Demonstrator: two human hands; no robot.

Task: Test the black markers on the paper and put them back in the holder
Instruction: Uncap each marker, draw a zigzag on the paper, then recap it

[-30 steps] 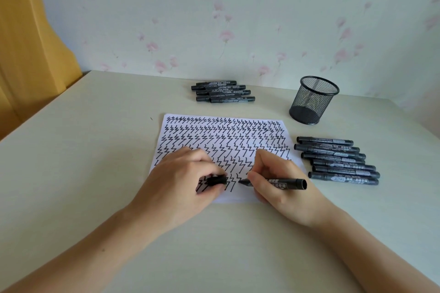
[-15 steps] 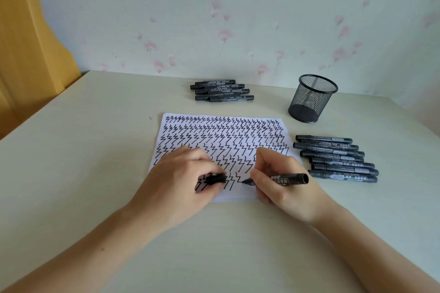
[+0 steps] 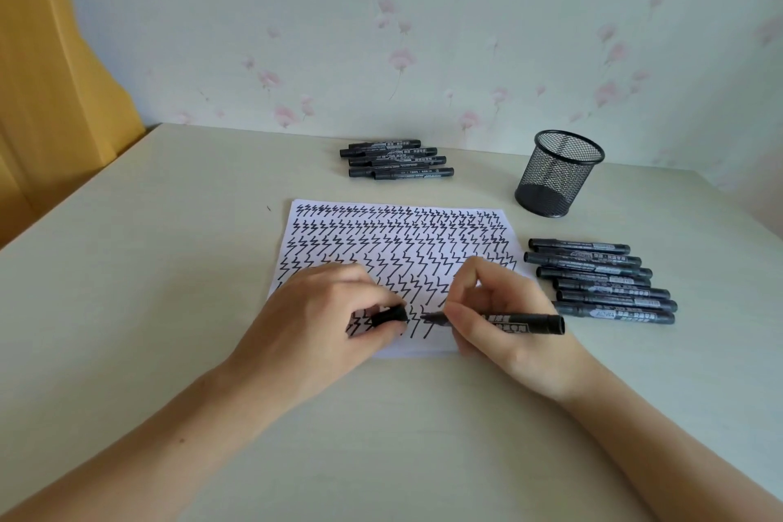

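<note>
Two hands work over the paper: the right hand pinches an uncapped black marker, tip on the sheet's lower rows of zigzags, while the left hand grips the cap. Capped markers lie in a right-side row and a far group; the mesh holder stands upright beyond the row on the table.
</note>
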